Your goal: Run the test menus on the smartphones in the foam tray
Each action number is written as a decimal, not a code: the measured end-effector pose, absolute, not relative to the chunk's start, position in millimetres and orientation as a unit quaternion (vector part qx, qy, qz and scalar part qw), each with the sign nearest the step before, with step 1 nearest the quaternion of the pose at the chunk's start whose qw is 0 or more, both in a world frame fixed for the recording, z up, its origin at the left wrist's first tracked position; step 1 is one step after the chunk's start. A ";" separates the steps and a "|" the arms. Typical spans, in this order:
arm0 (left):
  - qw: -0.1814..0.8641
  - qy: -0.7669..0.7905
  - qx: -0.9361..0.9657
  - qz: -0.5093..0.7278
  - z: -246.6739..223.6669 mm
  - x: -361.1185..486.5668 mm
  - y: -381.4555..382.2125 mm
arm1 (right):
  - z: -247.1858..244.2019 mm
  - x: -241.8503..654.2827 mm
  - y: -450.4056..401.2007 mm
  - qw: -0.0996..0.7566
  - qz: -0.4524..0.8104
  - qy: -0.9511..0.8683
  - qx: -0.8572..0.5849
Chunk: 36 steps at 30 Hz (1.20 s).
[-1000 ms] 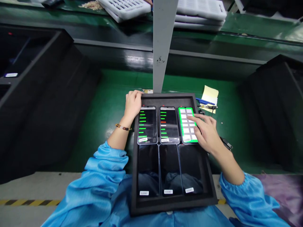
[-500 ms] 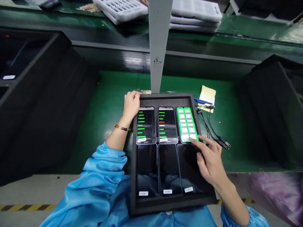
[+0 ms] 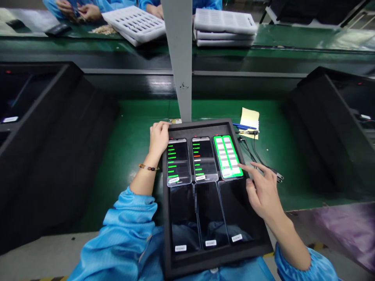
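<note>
A black foam tray point(image 3: 216, 259) holds several smartphones in two rows, its near end against my front. My left hand point(image 3: 159, 137) is closed over its upper left edge. Index finger stretched out, my right hand point(image 3: 263, 187) is at the lower right side of a phone with a green and white screen point(image 3: 227, 156); whether the fingertip touches the glass I cannot tell. A middle phone point(image 3: 205, 160) and a left phone point(image 3: 178, 162) show dark screens with coloured text lines. The near-row phones point(image 3: 209, 214) have black screens and white labels.
Beyond the tray lie a yellow paper pad point(image 3: 250, 117), blue pens point(image 3: 244, 127) and black cables point(image 3: 254, 154). A grey post point(image 3: 181, 78) rises behind it. Black bins flank the green bench point(image 3: 140, 113). White trays point(image 3: 225, 23) and a co-worker's hands point(image 3: 79, 11) are farther back.
My right index finger has moved from the bottom of the green-screen phone to its lower right side. The camera view has shifted; my left hand stays on the tray.
</note>
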<state>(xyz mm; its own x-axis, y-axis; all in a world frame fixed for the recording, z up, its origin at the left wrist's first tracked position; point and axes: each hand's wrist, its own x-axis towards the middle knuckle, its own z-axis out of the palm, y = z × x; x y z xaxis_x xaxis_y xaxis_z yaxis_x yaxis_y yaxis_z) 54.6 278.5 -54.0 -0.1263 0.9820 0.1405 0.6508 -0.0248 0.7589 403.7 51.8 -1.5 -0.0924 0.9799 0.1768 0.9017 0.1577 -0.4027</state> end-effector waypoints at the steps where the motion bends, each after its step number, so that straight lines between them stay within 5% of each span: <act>1: 0.230 0.660 0.618 0.359 -54.0 54.5 278.7 | -1.6 403.8 53.1 0.207 0.093 -0.730 -0.645; 11: 0.227 0.667 0.615 0.353 -55.3 53.1 279.3 | 2.8 369.4 89.6 0.187 0.172 -0.778 -0.574; 36: 0.234 0.669 0.610 0.354 -53.1 54.1 279.1 | -2.7 397.9 105.3 0.200 0.107 -0.748 -0.624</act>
<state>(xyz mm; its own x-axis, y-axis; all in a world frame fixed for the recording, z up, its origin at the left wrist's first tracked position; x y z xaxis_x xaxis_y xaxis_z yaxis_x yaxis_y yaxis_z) 54.1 279.1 -53.1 -0.1470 0.9819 0.1192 0.6512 0.0053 0.7589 397.9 105.3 -2.7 -0.1423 0.9760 0.1651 0.8902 0.1991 -0.4098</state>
